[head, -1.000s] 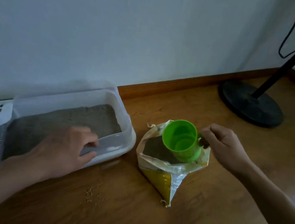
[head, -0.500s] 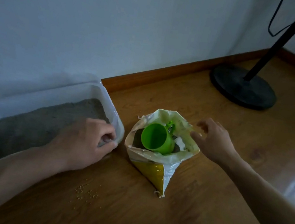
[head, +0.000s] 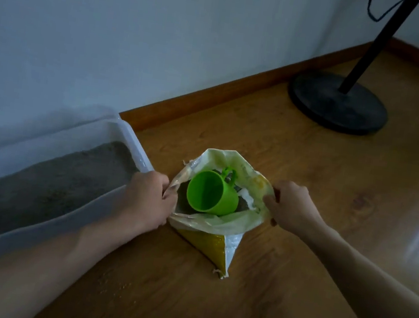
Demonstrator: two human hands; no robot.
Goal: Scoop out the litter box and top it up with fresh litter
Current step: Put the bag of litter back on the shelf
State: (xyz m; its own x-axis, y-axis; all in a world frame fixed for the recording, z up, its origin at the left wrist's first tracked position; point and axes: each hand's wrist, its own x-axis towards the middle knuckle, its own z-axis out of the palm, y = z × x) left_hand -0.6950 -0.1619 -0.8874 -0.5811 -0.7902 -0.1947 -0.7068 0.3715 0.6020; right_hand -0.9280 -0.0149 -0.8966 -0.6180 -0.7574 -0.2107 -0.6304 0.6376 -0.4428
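Gripping litter bag (head: 217, 223) rim: left hand (head: 147, 198), right hand (head: 294, 207); printing seemingly illegible.

The wooden floor (head: 297, 252) carried everything in view. A clear plastic litter box (head: 105, 206) sat on it at the left, against the wall, filled with grey litter. Just beside the box's right corner stood a bag (head: 218, 238) with its mouth open, its yellow lower corner pointing toward the camera and resting on the boards. In front of the box and bag, a thin scatter of pale grains (head: 118, 284) lay loose on the wood. Farther back on the right, near the skirting board, a round black stand base (head: 337, 104) rested flat on the floor, well apart from the bag, with a dark pole rising from it.
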